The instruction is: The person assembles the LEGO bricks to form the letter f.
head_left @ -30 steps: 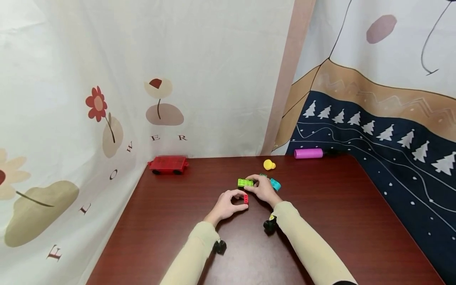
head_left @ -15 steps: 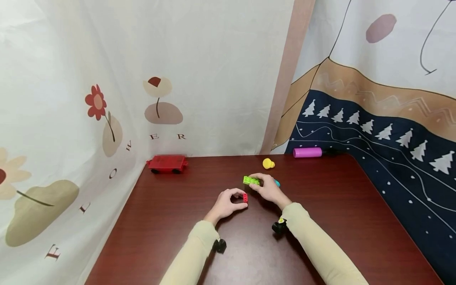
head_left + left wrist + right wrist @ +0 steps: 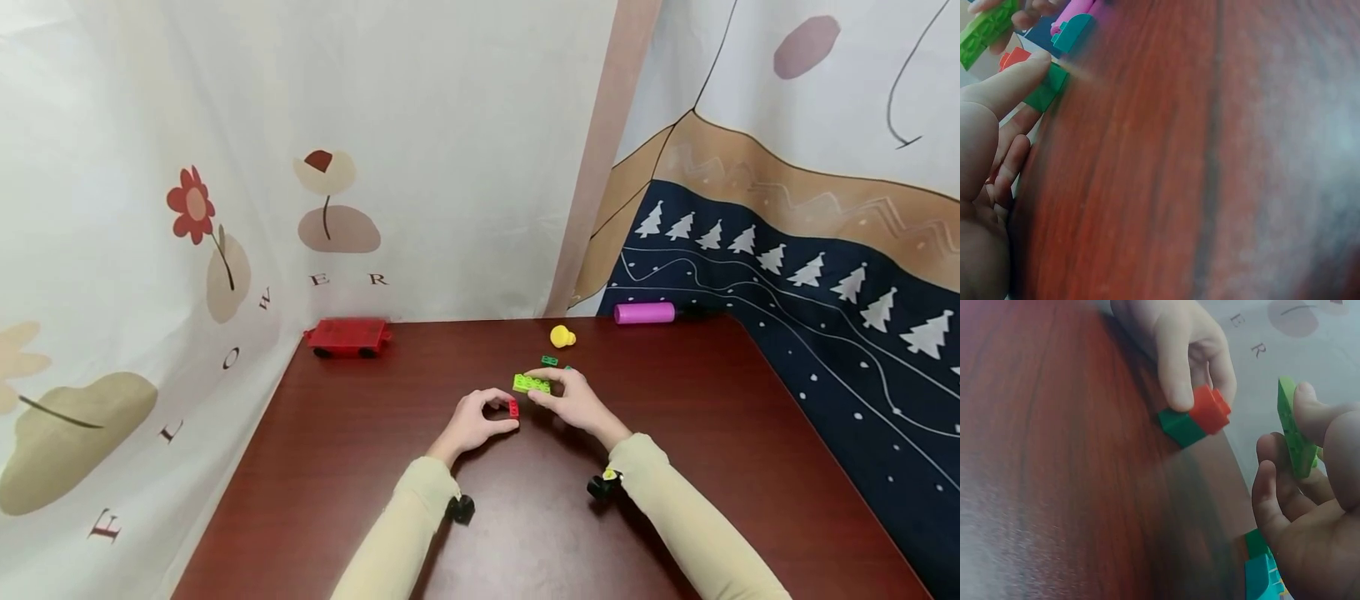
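Note:
My left hand (image 3: 472,423) pinches a red brick (image 3: 513,408) near the middle of the table. In the right wrist view that red brick (image 3: 1208,410) sits against a green brick (image 3: 1182,427), low at the tabletop, with the left thumb on them. Held between thumb and fingers of my right hand (image 3: 579,402) is a long lime-green brick (image 3: 531,383); the right wrist view shows this lime brick (image 3: 1295,428) raised off the table. A small green brick (image 3: 550,361) lies just behind the right hand. The teal brick (image 3: 1073,32) shows in the left wrist view.
A red wheeled toy base (image 3: 347,337) stands at the table's back left. Behind the hands lies a yellow piece (image 3: 562,337), and a purple cylinder (image 3: 645,313) rests at the back right. Printed cloth hangs along the rear and sides.
My right hand has moved right and slightly toward me, carrying the lime brick, which was farther left. The left hand keeps its pinch on the red brick, nearly in place.

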Demonstrator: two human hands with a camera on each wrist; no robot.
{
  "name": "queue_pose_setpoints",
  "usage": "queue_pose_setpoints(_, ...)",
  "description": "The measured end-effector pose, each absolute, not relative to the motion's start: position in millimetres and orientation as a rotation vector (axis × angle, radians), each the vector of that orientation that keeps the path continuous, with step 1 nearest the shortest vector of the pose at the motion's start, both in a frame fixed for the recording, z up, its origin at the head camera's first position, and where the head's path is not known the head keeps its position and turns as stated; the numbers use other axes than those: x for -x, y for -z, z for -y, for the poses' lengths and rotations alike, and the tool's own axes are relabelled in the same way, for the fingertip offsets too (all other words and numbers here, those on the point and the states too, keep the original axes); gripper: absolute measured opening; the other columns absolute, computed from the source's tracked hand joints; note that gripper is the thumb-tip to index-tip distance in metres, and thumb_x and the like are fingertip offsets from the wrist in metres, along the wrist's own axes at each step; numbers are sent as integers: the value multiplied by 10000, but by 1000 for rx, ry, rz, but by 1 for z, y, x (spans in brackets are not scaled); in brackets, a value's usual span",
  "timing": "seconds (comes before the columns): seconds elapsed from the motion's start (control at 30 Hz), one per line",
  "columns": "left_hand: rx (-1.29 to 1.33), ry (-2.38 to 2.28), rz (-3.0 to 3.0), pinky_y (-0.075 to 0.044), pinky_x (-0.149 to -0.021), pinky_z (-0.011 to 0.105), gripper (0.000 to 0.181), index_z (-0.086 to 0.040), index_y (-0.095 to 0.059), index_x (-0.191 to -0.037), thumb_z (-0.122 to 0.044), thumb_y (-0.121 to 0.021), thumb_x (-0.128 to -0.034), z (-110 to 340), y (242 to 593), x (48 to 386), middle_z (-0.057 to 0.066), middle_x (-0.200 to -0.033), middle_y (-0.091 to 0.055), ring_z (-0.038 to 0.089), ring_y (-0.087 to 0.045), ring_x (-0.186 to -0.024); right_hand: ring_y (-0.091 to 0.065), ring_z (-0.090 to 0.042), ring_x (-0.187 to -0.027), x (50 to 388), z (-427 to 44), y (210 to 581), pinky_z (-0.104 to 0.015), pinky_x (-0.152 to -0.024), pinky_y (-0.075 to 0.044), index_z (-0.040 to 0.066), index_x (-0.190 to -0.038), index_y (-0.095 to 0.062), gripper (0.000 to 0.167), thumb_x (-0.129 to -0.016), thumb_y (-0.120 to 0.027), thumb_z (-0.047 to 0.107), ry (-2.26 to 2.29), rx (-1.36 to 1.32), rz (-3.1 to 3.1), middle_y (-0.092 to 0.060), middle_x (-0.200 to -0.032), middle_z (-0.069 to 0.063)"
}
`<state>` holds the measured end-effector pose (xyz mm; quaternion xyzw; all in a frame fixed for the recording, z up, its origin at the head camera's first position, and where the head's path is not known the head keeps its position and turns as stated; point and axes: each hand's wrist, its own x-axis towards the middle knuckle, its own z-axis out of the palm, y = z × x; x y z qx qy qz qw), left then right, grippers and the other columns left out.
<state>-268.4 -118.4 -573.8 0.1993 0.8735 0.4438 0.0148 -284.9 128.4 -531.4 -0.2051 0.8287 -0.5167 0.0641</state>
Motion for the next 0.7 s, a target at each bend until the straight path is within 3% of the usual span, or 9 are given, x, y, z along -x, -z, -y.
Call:
queue_pose_setpoints(0.47, -622, -1380, -2739, -505, -953, 367, 373, -157, -765, -1176, -295, -895, -855, 117, 574, 270, -32, -1097, -745, 163, -634, -1045, -680, -187, -929, 274, -124, 535, -286, -825, -567, 89, -1304, -718, 377, -959, -801, 217, 1560, 713, -2485, -730, -1208, -63)
queue_pose_setpoints(0.7, -610, -1367, -2755, -511, -950, 385, 404, -142, -761, -1188, -317, -896, -851, 117, 575, 269, -7, -1095, -742, 183, -642, -1046, -630, -188, -1053, 271, -118, 543, -288, -859, -537, 104, -1280, -735, 340, -960, -798, 201, 1547, 753, -2542, -712, -1245, -69)
